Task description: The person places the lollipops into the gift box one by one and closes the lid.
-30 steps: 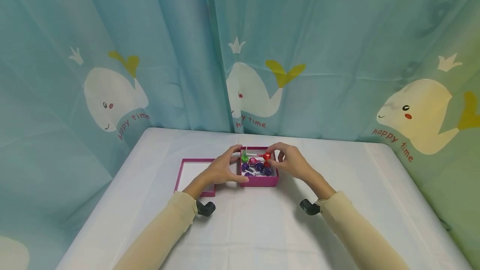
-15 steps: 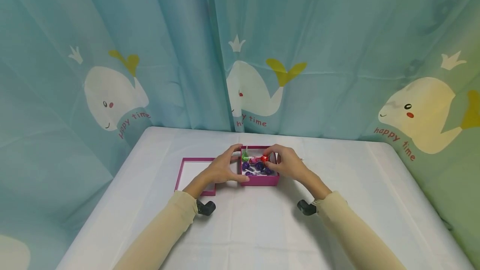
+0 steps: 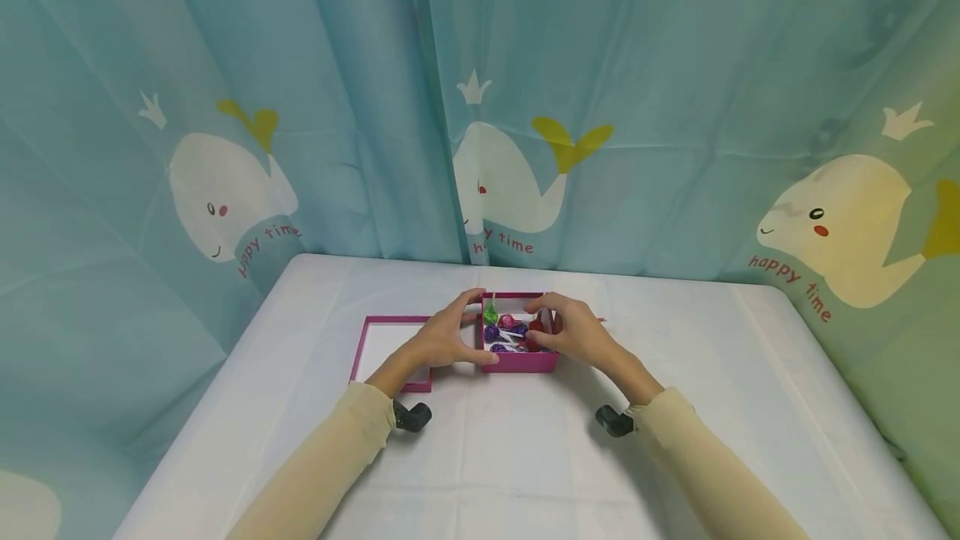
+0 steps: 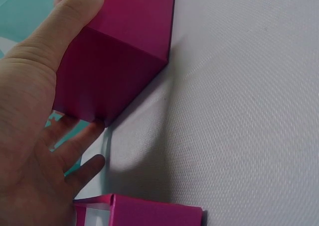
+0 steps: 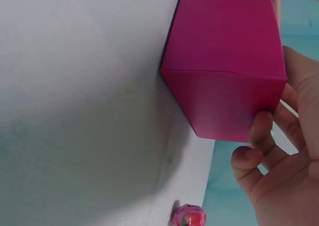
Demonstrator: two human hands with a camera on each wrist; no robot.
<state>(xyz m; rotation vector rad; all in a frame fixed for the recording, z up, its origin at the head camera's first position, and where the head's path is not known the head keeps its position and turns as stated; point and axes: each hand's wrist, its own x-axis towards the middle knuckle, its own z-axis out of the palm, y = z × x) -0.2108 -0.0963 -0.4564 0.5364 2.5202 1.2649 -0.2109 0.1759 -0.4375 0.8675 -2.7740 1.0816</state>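
A magenta box (image 3: 519,363) with no lid on it stands on the table, holding several lollipops. Among them are a green lollipop (image 3: 491,315), a pink lollipop (image 3: 506,322) and purple lollipops (image 3: 491,333). My left hand (image 3: 442,338) grips the box's left side, thumb on the front wall and fingers toward the back. Over the right side, my right hand (image 3: 573,327) reaches in with thumb and forefinger around a red lollipop (image 3: 536,328). In the right wrist view, the box wall hides those two fingertips; other fingers touch the outer wall.
The magenta box lid (image 3: 358,350), inside up, lies left of the box, partly under my left forearm. A pink-wrapped lollipop (image 5: 189,216) lies on the white table (image 3: 510,457) to the right, mostly behind my right hand in the head view. A curtain (image 3: 637,107) hangs behind.
My right hand has moved slightly left and then lower into the box with the red lollipop, which has come down toward the near right corner. The left hand keeps its place on the box.
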